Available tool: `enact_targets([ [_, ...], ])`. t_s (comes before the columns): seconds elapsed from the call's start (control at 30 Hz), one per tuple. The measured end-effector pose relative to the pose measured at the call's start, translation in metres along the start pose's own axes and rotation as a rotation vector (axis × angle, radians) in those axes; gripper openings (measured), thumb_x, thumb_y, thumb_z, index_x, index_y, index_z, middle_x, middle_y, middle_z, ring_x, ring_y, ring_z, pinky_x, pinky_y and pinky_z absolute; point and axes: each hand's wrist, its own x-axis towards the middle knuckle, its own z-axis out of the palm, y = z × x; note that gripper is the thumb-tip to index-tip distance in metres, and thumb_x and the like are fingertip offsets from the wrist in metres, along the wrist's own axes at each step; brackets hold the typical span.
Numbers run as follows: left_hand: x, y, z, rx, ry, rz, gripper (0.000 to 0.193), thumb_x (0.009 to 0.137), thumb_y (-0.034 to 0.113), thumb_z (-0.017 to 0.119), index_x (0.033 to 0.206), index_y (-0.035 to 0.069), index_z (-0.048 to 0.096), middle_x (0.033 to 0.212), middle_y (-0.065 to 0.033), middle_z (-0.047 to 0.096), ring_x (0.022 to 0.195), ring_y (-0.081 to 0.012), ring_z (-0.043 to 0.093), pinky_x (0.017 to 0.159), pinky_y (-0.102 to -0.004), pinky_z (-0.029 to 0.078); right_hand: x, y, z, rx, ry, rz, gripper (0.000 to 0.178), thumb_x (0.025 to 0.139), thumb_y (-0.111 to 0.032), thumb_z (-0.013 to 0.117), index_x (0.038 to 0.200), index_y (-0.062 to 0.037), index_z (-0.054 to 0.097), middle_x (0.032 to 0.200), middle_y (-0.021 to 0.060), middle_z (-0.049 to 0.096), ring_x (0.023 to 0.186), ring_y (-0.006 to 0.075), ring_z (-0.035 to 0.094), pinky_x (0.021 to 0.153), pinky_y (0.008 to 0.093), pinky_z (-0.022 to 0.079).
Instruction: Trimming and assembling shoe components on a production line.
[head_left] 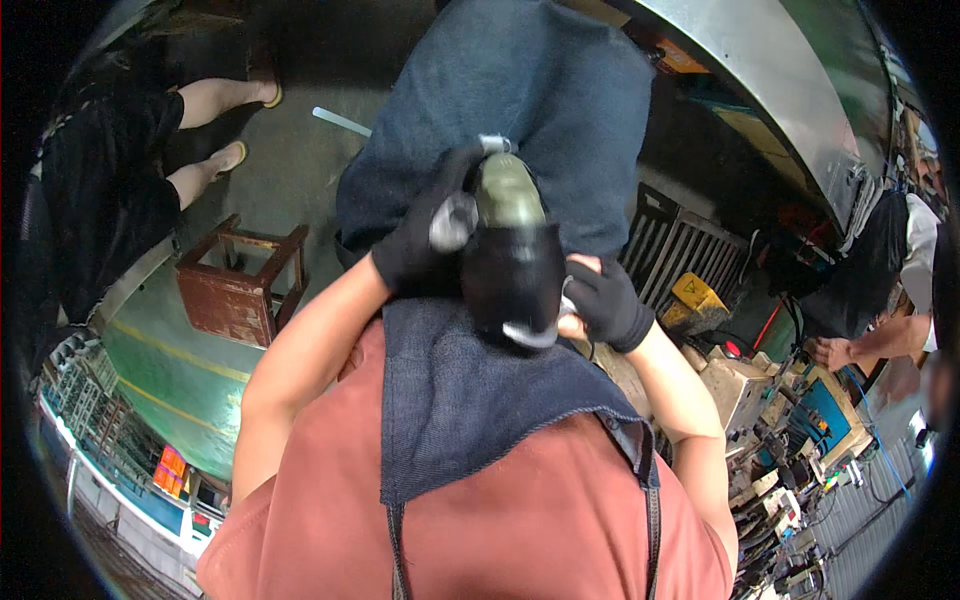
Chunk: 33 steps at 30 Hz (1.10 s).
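A pale green shoe last [508, 190] lies over my denim-covered lap, its bare end pointing away from me. A glossy black shoe upper [512, 275] covers its near part, with a whitish edge at the near end. My left hand [435, 225], in a black glove with a pale thumb tip, is closed around the left side of the last. On the right, my gloved right hand [605, 305] has its fingers bent and closed against the side of the upper, with bare fingertips showing. Motion blur hides the finer detail of the upper's edge.
A brown wooden stool [235, 290] stands at left, near another person's legs [205, 175]. To the right are a slatted dark rack [690, 250], a yellow object [697, 297], and a cluttered bench with another person's hand [840, 352]. A metal machine edge [760, 60] curves overhead right.
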Motion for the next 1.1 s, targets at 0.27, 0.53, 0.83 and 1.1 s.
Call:
enact_targets([
  [0.27, 0.055, 0.022, -0.005, 0.634, 0.327, 0.139, 0.058, 0.093, 0.036, 0.059, 0.136, 0.0, 0.044, 0.111, -0.026, 0.065, 0.094, -0.0406, 0.066, 0.082, -0.0471, 0.053, 0.076, -0.002, -0.08, 0.828, 0.217, 0.882, 0.054, 0.105, -0.051, 0.041, 0.087, -0.0054, 0.064, 0.067, 0.0028, 0.061, 0.055, 0.0117, 0.058, 0.055, 0.0257, 0.046],
  [0.53, 0.057, -0.015, -0.002, 0.484, 0.279, 0.172, 0.058, 0.09, 0.023, 0.062, 0.137, -0.007, 0.047, 0.126, -0.0269, 0.061, 0.112, -0.0379, 0.063, 0.095, -0.0405, 0.049, 0.05, 0.059, -0.048, 0.954, 0.142, 0.943, 0.058, 0.1, -0.057, 0.047, 0.099, -0.0023, 0.066, 0.083, 0.0077, 0.065, 0.061, 0.0161, 0.064, 0.058, 0.029, 0.055],
  [0.83, 0.015, -0.02, -0.007, 0.67, 0.061, 0.178, 0.063, 0.094, 0.019, 0.062, 0.146, -0.007, 0.039, 0.148, -0.0282, 0.044, 0.14, -0.0334, 0.042, 0.114, -0.0375, 0.034, 0.067, 0.041, -0.104, 0.047, -0.329, 0.689, 0.057, 0.095, -0.049, 0.056, 0.082, 0.0063, 0.065, 0.069, 0.0207, 0.065, 0.065, 0.0283, 0.069, 0.064, 0.0413, 0.053],
  [1.1, 0.023, -0.011, 0.009, 0.696, 0.141, 0.24, 0.088, 0.087, 0.026, 0.071, 0.151, -0.009, 0.022, 0.147, -0.0275, 0.044, 0.137, -0.0324, 0.046, 0.111, -0.0352, 0.039, 0.054, 0.063, -0.05, -0.322, -0.044, 0.376, 0.055, 0.096, -0.048, 0.054, 0.071, -0.0014, 0.069, 0.067, 0.0238, 0.063, 0.064, 0.0388, 0.067, 0.062, 0.0465, 0.052],
])
